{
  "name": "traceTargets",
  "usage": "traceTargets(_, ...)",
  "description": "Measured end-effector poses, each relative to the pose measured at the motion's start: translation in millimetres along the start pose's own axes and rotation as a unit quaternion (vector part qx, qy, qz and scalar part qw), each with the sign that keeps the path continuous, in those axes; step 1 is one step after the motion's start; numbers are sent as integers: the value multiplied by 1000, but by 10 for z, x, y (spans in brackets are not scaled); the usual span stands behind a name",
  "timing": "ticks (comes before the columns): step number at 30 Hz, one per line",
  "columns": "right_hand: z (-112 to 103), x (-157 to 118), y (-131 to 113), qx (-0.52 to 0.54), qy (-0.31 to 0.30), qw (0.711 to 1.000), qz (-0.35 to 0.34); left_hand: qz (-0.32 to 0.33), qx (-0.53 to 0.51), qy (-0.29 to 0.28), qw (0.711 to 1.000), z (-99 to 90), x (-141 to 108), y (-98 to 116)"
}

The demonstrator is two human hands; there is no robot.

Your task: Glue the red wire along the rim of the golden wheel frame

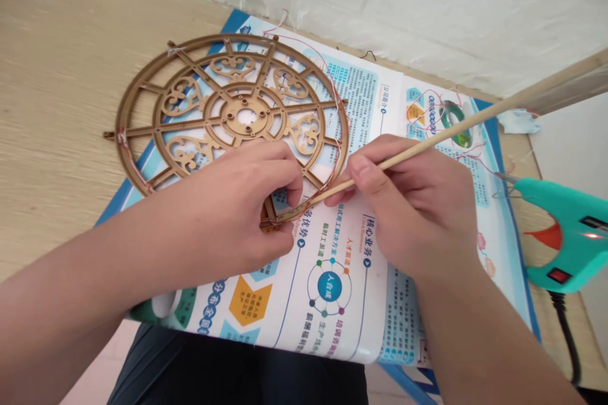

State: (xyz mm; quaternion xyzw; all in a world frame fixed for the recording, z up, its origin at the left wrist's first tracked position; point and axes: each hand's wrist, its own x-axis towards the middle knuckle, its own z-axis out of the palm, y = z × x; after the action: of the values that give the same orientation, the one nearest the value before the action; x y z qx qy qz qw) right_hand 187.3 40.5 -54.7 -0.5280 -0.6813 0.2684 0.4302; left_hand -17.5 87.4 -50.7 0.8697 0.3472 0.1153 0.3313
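A round brown openwork wheel frame (228, 111) lies flat on a printed poster (332, 291). Thin red and white wires (339, 120) run along its rim. My left hand (247, 202) pinches the near right edge of the frame, fingers closed on the rim. My right hand (413, 215) grips a long thin wooden stick (465, 123). The stick's tip rests against the frame's rim right by my left fingertips, and its far end reaches off toward the upper right.
A teal hot glue gun (565, 234) with a black cord (567, 335) lies at the right on the woven wooden table (61, 69). A white wall (427, 6) runs along the back. A scrap of tissue (517, 120) lies near the poster's far corner.
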Motion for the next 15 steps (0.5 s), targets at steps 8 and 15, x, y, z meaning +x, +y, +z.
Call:
traceTargets(8, 7, 15, -10, -10, -24, 1000, 15, 5, 4, -8, 1000, -24, -26, -18)
traceTargets(15, 30, 13, -26, 21, -29, 999, 20, -13, 6, -26, 1000, -50, -15, 14)
